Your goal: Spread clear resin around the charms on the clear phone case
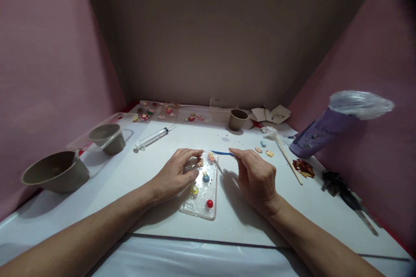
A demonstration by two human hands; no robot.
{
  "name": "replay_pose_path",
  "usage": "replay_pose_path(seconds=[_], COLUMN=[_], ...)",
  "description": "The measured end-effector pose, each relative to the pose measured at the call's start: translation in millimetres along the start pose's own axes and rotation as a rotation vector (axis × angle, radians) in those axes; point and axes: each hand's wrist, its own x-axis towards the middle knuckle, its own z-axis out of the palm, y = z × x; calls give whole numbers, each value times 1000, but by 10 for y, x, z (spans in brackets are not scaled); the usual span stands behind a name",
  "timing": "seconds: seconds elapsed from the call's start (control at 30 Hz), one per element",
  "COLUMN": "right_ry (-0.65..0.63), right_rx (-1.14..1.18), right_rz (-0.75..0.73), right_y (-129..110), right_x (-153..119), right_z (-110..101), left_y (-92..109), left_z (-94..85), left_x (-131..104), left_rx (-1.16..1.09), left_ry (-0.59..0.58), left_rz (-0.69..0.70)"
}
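A clear phone case (pixel 200 203) lies on the white board in front of me, with small charms on it. Among them are a red ball (pixel 209 204), a yellow round charm (pixel 194 190), a blue figure (pixel 206 177), a brown piece (pixel 199 162) and an orange-pink charm (pixel 211 156) near the top edge. My left hand (pixel 177 173) grips the case's left side, its thumb and index finger curved over the case. My right hand (pixel 256 177) pinches a thin blue pointed tool (pixel 222 153); the tip points left, close to the orange-pink charm.
A syringe (pixel 152 139) lies behind my left hand. Brown bowls (pixel 55 173) stand at left, a brown cup (pixel 238 120) at the back. To the right are small charms (pixel 269 153), a wooden stick (pixel 289 160), a purple tumbler (pixel 320 132) and a black-handled tool (pixel 344 194).
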Motion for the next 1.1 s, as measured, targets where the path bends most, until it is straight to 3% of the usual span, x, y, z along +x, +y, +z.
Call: replay_pose_path(seconds=[0.13,0.4,1.1], right_ry=[61,104,44], right_rx=[99,444,512], right_rz=[67,393,373], right_y=[-12,-46,-48], right_x=[-6,-9,-49], right_z=[-20,-16,-55], left_y=[9,-56,-38], left_z=[-6,10,14], left_x=[-1,-5,-4], left_rx=[13,1,-21], left_ry=[-9,16,5], left_rz=[0,27,13])
